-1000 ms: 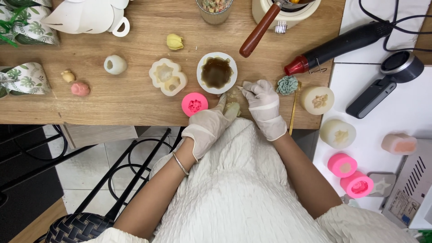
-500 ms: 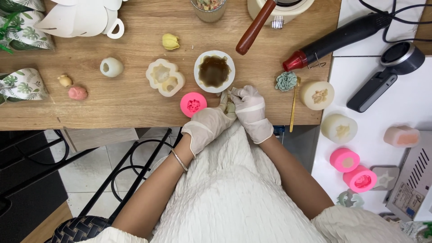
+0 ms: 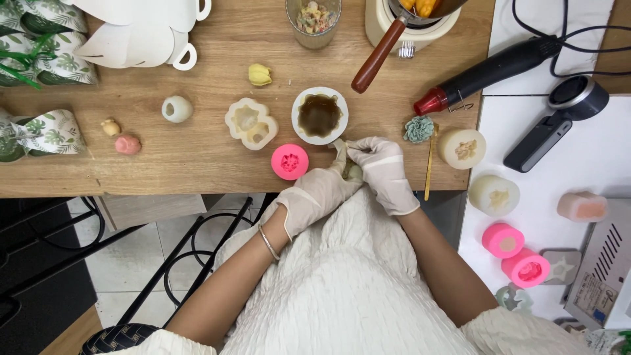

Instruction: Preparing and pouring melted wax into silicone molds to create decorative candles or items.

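Note:
Both my hands wear white gloves and meet at the front edge of the wooden table (image 3: 197, 158). My left hand (image 3: 314, 197) cups a small pale, translucent mould (image 3: 346, 165) from below. My right hand (image 3: 381, 169) pinches the top of the same mould with its fingertips. Just beyond my fingers stands a round white mould (image 3: 319, 116) filled with brown liquid. A pink round mould (image 3: 290, 162) lies just left of my left hand.
On the wood lie a cream double mould (image 3: 251, 123), small candle shapes (image 3: 177, 108), a teal flower (image 3: 419, 129) and a thin gold stick (image 3: 428, 164). At the back stands a melting pot with a wooden handle (image 3: 379, 52). To the right lie a heat gun (image 3: 493, 69), more pink moulds (image 3: 514, 253) and round candles (image 3: 463, 148).
My hands stay joined on the pale mould at the table edge. The right hand has closed in a little over it; the view has shifted slightly.

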